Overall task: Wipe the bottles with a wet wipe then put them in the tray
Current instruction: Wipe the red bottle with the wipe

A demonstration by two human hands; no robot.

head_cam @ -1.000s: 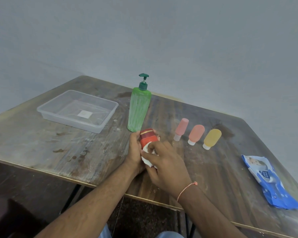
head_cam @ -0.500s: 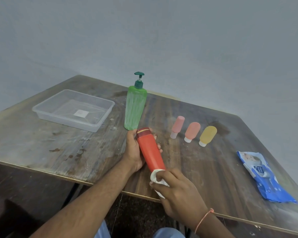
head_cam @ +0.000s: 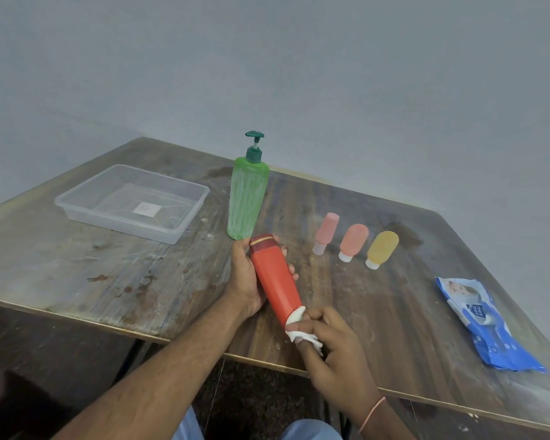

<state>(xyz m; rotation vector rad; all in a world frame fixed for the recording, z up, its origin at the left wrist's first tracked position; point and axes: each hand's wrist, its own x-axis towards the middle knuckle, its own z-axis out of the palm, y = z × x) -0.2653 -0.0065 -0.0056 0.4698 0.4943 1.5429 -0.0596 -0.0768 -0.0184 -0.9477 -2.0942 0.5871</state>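
My left hand (head_cam: 245,281) grips a long red bottle (head_cam: 275,277) near its dark red cap, holding it slanted above the table. At the bottle's near end, my right hand (head_cam: 334,341) pinches a white wet wipe (head_cam: 300,328) against it. A tall green pump bottle (head_cam: 248,198) stands upright just behind my left hand. Three small bottles lie side by side to the right: pink (head_cam: 326,231), orange (head_cam: 353,241) and yellow (head_cam: 382,248). The clear plastic tray (head_cam: 185,230) sits at the left of the table with nothing in it.
A blue wet-wipe packet (head_cam: 483,322) lies near the table's right edge. The worn wooden table (head_cam: 77,265) ends close to my body at its front edge. A grey wall stands behind it.
My right hand slid the wipe down the red bottle from near the cap to its near end, uncovering the bottle's length. My left hand kept its hold.
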